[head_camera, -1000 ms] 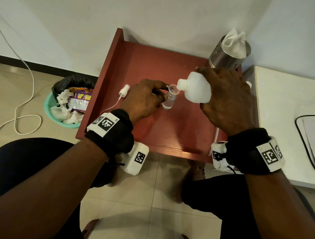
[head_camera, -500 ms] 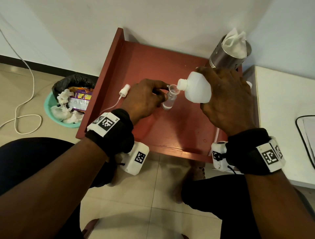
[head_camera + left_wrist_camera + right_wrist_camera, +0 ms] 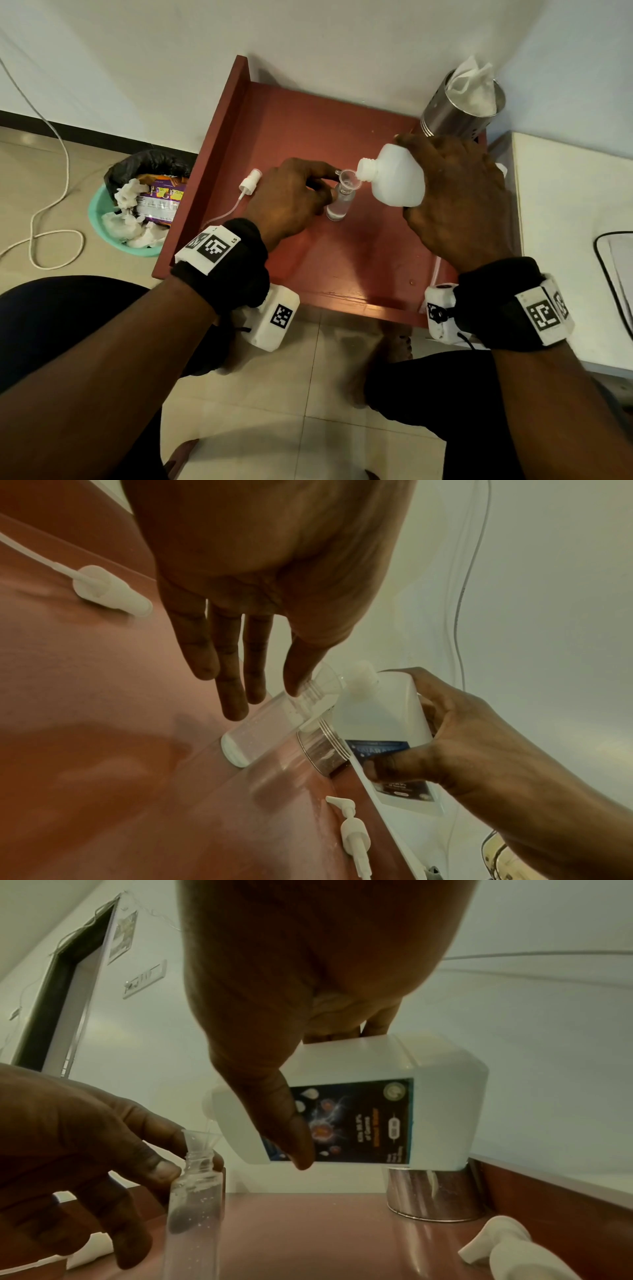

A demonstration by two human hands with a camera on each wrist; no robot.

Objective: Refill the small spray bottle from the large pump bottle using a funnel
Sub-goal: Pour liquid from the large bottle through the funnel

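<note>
A steel canister [image 3: 455,113] holds tissue; a green bin [image 3: 116,236], perhaps of wrappers, stands beside the table.

from my head feed the light is soft and even, with a mild sheen on the red table [image 3: 342,274]. both wrist feeds run dimmer and greenish, strongly warped at the edges, with the nearest skin blurred.

Large bottle [image 3: 394,180]: rear half hidden under right hand [image 3: 455,202]; label print [image 3: 356,1121] unreadable. Pump head [image 3: 514,1248]: cut off at frame's lower edge.
</note>
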